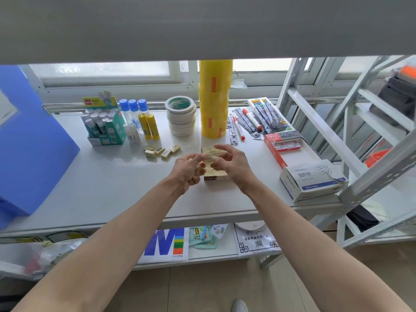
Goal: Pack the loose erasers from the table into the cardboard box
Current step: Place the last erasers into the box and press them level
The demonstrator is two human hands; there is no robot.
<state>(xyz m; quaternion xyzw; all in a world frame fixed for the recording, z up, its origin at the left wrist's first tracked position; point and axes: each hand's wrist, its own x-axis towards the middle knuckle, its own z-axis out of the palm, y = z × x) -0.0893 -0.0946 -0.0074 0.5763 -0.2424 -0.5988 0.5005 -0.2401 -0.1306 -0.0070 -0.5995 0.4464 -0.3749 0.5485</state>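
Observation:
A small cardboard box [215, 175] sits at the middle of the white table [108, 185], mostly hidden behind my hands. My left hand [188, 171] hovers just left of the box, curled around several yellow-wrapped erasers [199, 171]. My right hand [231, 164] is over the box with thumb and forefinger pinching one eraser [209, 159] at my left hand's fingertips. Several loose erasers [161, 152] lie in a cluster on the table to the back left of the box.
Behind stand a glue-stick display box [104, 124], glue bottles [139, 122], stacked masking tape [181, 119] and a tall yellow tape stack [215, 100]. Markers and pens [252, 123] lie back right, a paper-clip box [313, 180] right, a blue folder [29, 140] left. Shelf frame [337, 136] at right.

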